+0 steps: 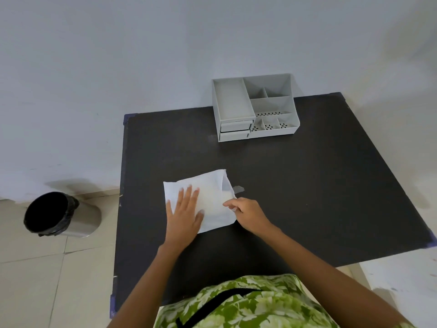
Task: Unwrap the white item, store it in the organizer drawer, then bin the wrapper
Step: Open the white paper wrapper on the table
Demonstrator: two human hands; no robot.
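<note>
A white paper wrapper (208, 190) lies flat on the black table (307, 185), its right end folded up and partly open. My left hand (185, 216) rests palm down on the wrapper's left half, fingers spread. My right hand (248, 213) pinches the wrapper's lower right edge between thumb and fingers. What is inside the wrapper is hidden. The grey organizer (255, 107) stands at the table's far edge, with two small drawers (235, 130) shut at its front left.
A metal bin (59, 214) with a black liner stands on the tiled floor left of the table. A small grey scrap (239, 188) lies just right of the wrapper. A pale wall runs behind the table.
</note>
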